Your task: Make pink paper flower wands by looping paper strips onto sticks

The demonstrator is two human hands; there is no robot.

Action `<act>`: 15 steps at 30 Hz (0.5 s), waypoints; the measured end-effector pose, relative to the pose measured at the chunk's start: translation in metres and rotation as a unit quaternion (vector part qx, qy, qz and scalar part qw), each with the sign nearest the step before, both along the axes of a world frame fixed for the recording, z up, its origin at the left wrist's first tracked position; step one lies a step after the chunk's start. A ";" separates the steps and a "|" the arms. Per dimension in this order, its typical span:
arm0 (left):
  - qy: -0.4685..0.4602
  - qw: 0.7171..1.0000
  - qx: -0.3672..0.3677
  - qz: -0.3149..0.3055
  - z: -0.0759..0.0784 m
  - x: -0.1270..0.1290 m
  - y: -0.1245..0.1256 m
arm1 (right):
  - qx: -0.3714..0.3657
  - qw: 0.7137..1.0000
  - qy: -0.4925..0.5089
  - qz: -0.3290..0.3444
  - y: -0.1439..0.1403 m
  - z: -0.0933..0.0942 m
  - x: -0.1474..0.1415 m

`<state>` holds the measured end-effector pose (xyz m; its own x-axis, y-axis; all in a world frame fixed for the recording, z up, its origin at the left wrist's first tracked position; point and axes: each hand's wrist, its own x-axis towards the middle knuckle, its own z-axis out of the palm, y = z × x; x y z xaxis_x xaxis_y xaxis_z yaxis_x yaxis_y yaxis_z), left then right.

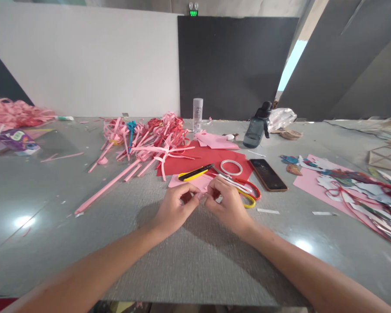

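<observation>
Hands meet at the middle of the grey table (195, 261), just in front of the pink paper sheet (195, 180). In the head view the left hand (174, 208) and the right hand (226, 204) both curl their fingertips together around something small and pale at the near edge of that sheet, most likely a strip or fold of pink paper; the piece itself is almost wholly covered by the fingers. Judging from this, the step in hand is a fine fold or pinch of paper, and the next move would call for a steady two-handed hold and a clean crease.

Just behind the pink paper sheet lie a yellow-and-black utility knife (195, 173), a ring of tape (231, 167) and red card (202, 163). To its right lie scissors (247, 193), partly hidden by the right hand, then a phone (268, 174). Behind and left of it spreads a heap of pink paper strips (143, 139).

Whether the pinched piece is attached to the sheet cannot be told. The elbows are cut off at the lower edge.
</observation>
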<state>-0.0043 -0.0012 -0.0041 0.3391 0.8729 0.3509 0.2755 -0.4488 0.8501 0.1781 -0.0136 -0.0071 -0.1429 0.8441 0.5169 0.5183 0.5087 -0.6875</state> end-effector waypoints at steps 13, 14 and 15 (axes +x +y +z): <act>-0.106 0.986 -0.117 0.044 -0.007 -0.003 0.014 | -0.101 0.989 0.072 -0.083 0.019 -0.010 0.014; -0.110 0.985 -0.127 0.051 -0.007 -0.003 0.015 | -0.110 0.988 0.072 -0.081 0.019 -0.009 0.014; -0.113 0.983 -0.135 0.055 -0.008 -0.003 0.015 | -0.118 0.988 0.071 -0.075 0.019 -0.009 0.013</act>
